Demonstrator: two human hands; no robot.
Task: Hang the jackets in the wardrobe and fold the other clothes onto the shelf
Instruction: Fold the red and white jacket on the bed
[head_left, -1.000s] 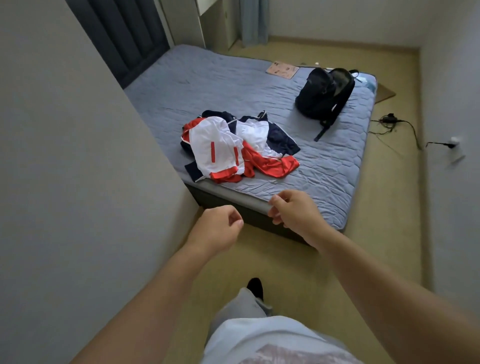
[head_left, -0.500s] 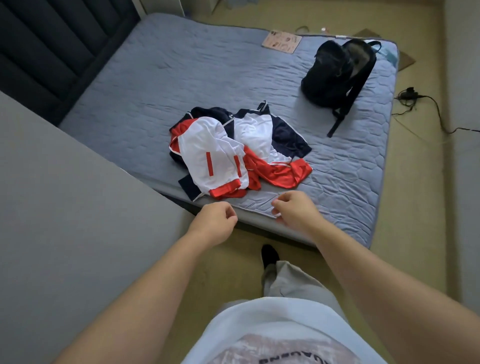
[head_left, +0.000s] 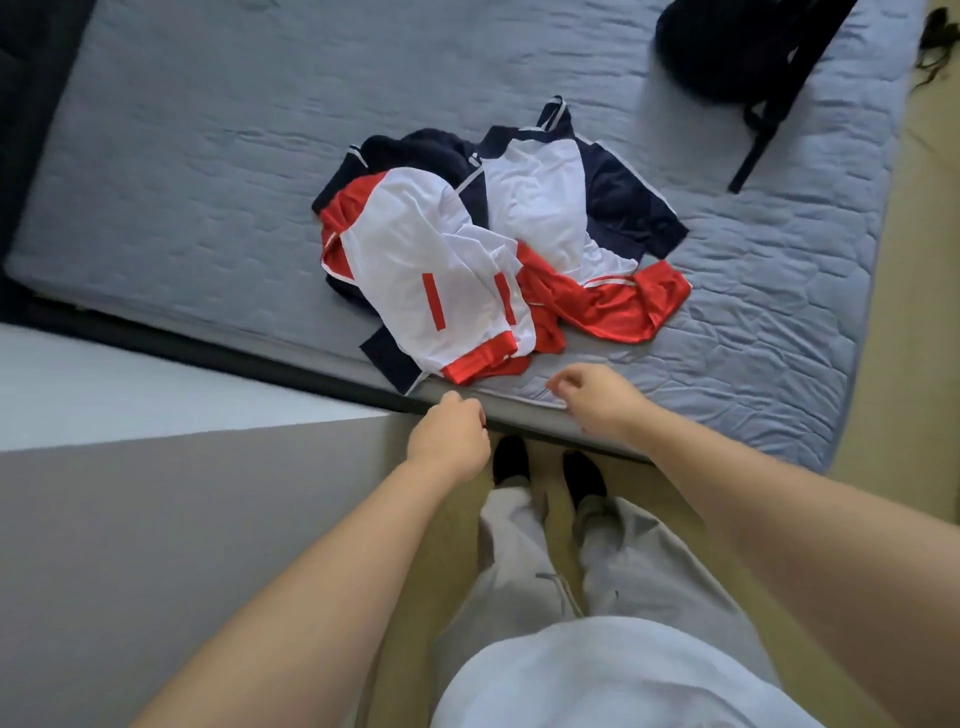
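Because the clothes lie bunched near the bed's front edge, they are within easy reach of the person standing there. At far left a grey wall panel (head_left: 156, 519) fills the corner, and the bed (head_left: 208, 156) stretches away beyond it. The left hand (head_left: 449, 439) hangs over the mattress edge, fingers curled in on themselves around nothing, just short of the navy hem poking out under the red-and-white jacket (head_left: 426, 280). That jacket tops the heap, overlapping a navy-and-white jacket (head_left: 540, 208) further back, with a red garment (head_left: 618, 306) trailing off rightward (sleeve or separate piece, I cannot tell). The right hand (head_left: 597, 400) hovers over the quilt just beside the heap, fingers bent but slack and empty. Both hands look poised to take the top jacket first, since it lies nearest. A black backpack (head_left: 727, 47) sits well apart at the far right corner.
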